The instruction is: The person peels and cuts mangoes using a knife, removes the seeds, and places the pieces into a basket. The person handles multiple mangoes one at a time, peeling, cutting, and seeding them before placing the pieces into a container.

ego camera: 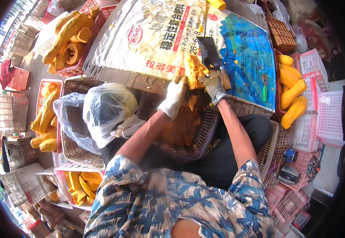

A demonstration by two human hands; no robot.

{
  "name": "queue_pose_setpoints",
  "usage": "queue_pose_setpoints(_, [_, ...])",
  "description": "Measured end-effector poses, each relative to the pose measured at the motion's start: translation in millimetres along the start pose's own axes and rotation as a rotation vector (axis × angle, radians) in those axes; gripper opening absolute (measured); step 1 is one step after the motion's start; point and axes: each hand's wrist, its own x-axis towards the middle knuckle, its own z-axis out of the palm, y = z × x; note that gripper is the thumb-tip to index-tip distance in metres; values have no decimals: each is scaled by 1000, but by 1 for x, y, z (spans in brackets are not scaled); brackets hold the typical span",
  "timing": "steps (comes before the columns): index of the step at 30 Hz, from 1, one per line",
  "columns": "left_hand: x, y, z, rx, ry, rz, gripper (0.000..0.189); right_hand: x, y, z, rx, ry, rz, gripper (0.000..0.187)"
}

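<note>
My left hand (175,96), in a white work glove, grips the near left side of a peeled orange pumpkin piece (192,70) at the table's near edge. My right hand (214,87), in a soiled grey glove, has its fingertips against the piece's near right side, by loose pulp. Just beyond that hand a cleaver (208,49) lies with its dark blade pointing away. Its wooden handle (226,78) runs alongside the right glove, seemingly outside the grip. A scrap of orange pulp (192,102) shows between my wrists, above a purple plastic crate (206,131) of orange scraps.
Printed sacking (116,44) covers the wooden table; a green-handled peeler (264,89) lies on its right. Crates of peeled pumpkins (68,38) stand left, with more pumpkins (293,86) right. A clear plastic bag (110,113) covers something by my left knee. Cut pieces (81,186) fill a lower-left crate.
</note>
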Motion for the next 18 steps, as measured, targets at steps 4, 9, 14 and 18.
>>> queue_pose_setpoints(4, [-12,-4,3,58,13,337,45,-29,-13,10,216,-120,49,14])
queue_pose_setpoints(9, [-57,29,-13,-578,-51,-166,50,-95,-72,15,217,-275,-58,28])
queue_pose_setpoints(14, [-92,42,-27,-1105,-120,-276,51,-100,-105,6,-464,-193,-205,32])
queue_pose_setpoints(18, [-98,29,-32,-1112,-29,-377,56,-75,-119,17,-487,-322,-120,30])
